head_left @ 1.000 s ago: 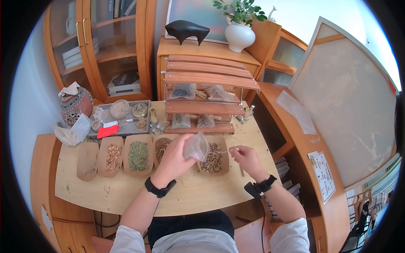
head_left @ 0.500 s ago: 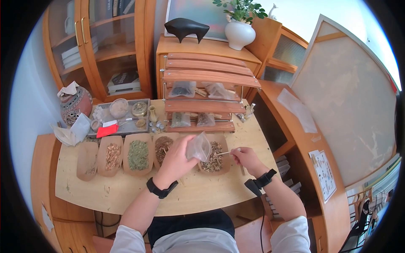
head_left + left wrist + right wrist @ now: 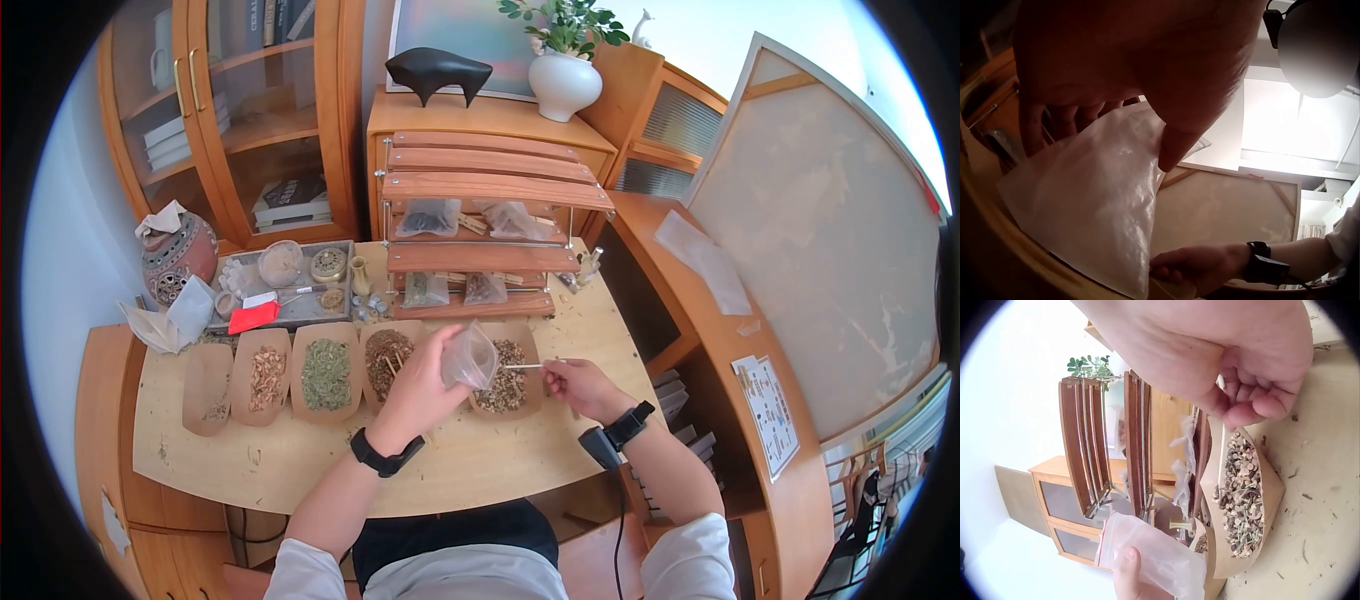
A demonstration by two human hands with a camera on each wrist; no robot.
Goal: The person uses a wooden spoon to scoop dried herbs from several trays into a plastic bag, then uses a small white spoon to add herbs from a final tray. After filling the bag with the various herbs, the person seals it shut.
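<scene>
My left hand [image 3: 412, 388] grips a translucent zip bag [image 3: 468, 358], its mouth spread and tilted to the right. In the right wrist view the left thumb presses on the bag [image 3: 1163, 559], near its red-striped edge. My right hand [image 3: 588, 390] pinches a thin pale stick [image 3: 522, 367] between thumb and fingers. The stick points left over a paper tray [image 3: 536, 402] of chopped brown and cream dried herb [image 3: 505, 392]; its far end is hidden. The bag overlaps the left side of that tray in the head view.
More paper trays stand in a row leftward, with dark brown bits [image 3: 384, 365], green leaves [image 3: 327, 375], orange-brown chips [image 3: 267, 378] and a few scraps [image 3: 216, 410]. Behind them are a grey tray [image 3: 300, 322] of small jars and a wooden rack [image 3: 480, 260] with bagged herbs.
The right hand has moved slightly down, and the stick now lies nearly level. The left hand keeps the bag in almost the same place over the tray's edge.
</scene>
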